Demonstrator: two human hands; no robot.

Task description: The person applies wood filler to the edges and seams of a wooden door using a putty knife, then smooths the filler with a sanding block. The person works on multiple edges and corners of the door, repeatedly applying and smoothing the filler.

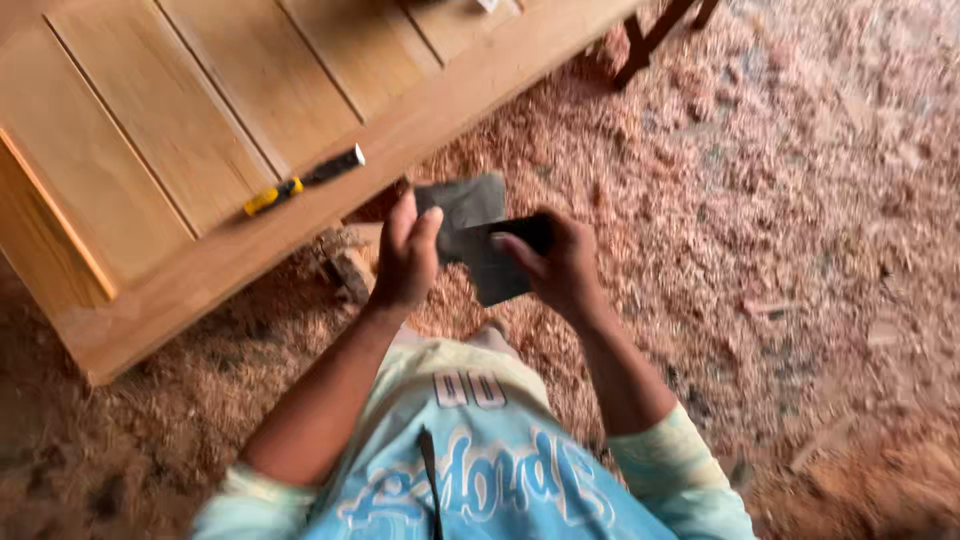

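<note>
Both my hands hold a dark grey sheet of sandpaper (468, 208) in front of my chest. My left hand (405, 255) pinches its left edge, thumb up against the sheet. My right hand (560, 265) grips the lower right part, which is bent or folded toward me. The sheet hangs in the air just off the edge of a wooden panelled door (180, 140) lying flat at the upper left. A tool with a yellow and black handle (305, 181) lies on the door near that edge, a short way left of my left hand.
The floor (780, 230) is covered with wood shavings and sawdust. A dark wooden leg or stand (650, 40) rises at the top near the door's far end. A wooden support block (345, 265) shows under the door's edge.
</note>
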